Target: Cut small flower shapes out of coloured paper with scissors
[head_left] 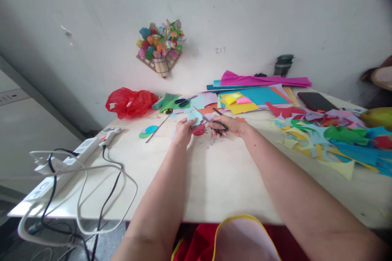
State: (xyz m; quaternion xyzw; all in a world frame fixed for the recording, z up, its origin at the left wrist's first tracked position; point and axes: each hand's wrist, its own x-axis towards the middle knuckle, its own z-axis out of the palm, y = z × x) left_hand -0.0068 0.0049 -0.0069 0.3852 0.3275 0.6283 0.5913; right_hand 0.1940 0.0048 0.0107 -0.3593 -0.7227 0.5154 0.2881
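My left hand (183, 131) pinches a small light blue paper piece (194, 118) with a rounded, scalloped outline. Black-handled scissors (219, 125) are gripped in my right hand (230, 125), their blades pointing left toward the blue paper. Whether the blades touch the paper I cannot tell. Just below the blades lies a red paper piece (199, 130) on the table, partly hidden by my left fingers. Tiny scraps are scattered under my hands. To the left lie a blue paper circle (151, 129) and a green paper circle (143, 135) beside a thin stick.
Coloured paper sheets (260, 94) and a second pair of scissors (183, 101) lie at the back. Paper offcuts (324, 134) cover the right side, near a phone (317, 100). A red plastic bag (130, 102) sits back left; a power strip (61, 169) with loose cables lines the left edge.
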